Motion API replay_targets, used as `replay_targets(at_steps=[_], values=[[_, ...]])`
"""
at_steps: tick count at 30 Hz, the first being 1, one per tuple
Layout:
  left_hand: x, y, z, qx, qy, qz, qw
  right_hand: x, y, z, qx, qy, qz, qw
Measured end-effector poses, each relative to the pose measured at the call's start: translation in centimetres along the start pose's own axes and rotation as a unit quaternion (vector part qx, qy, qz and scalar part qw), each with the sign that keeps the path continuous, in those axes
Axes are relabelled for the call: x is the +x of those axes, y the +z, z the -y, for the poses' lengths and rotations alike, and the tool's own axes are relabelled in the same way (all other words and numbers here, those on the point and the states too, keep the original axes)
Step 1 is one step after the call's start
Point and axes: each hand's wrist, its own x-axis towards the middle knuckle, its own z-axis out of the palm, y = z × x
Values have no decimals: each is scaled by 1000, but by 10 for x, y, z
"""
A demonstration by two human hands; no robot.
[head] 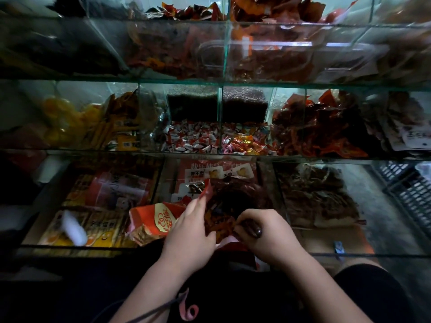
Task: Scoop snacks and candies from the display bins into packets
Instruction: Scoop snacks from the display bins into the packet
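Both hands worked low, at the middle bin of the bottom tier. The left hand (189,231) pinched the red packet (208,188) by its mouth, with one finger running up the raised flap. I judged this was to keep the mouth wide for loading. The right hand (265,234) had its fingers curled tight round a dark handle (256,232), likely a scoop, but the working end was hidden, so I could not confirm that. The orange-brown snack pieces (220,223) sat between the two hands, touching both. Whether they lay inside the packet or on the bin heap was unclear because the light was dim. Fill looked partway at best.

A red-and-gold bag (158,219) lay just beside the left hand and tilted over the edge of the left-hand bin, probably parked within reach.

The front glass rim (140,247) ran right under both wrists, so any lift had to come up and back over it. The glass divider (283,206) stood near the right hand and limited its swing to that side. The shelf above, holding wrapped candies (193,138), overhung the bin, so headroom was tight. The open way out was toward the body. A plastic crate (410,190) stood well apart on the right.
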Motion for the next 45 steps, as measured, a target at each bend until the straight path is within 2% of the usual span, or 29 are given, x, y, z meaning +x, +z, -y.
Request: replay_targets(at_steps=[4, 8, 15, 18, 20, 25, 30, 35, 42, 45], values=[[0, 1, 8, 1, -4, 2, 1000, -6, 2, -10, 168, 54, -62, 982], [-2, 3, 8, -1, 4, 0, 1000, -6, -4, -8, 231, 61, -90, 967], [-3, 3, 8, -7, 4, -5, 1000, -3, 3, -9, 220, 88, -144, 961], [-3, 4, 5, -7, 10, -2, 1000, -1, 18, -5, 179, 94, -112, 973], [-4, 4, 4, -8, 11, -3, 1000, 0, 22, -1, 198, 93, -98, 971], [-4, -3, 2, -33, 2, 22, 999, -6, -3, -4, 365, 157, -188, 898], [-1, -6, 4, -34, -14, 16, 999, -14, -9, -7, 376, 184, -236, 877], [-3, -6, 6, -22, -12, 12, 1000, -22, -9, -3, 314, 156, -264, 898], [-2, -6, 1, -7, -18, 12, 1000, -26, -20, -4, 352, 152, -288, 877], [-5, -9, -6, -10, -2, -26, 1000, -32, -25, 1, 358, 149, -285, 877]])
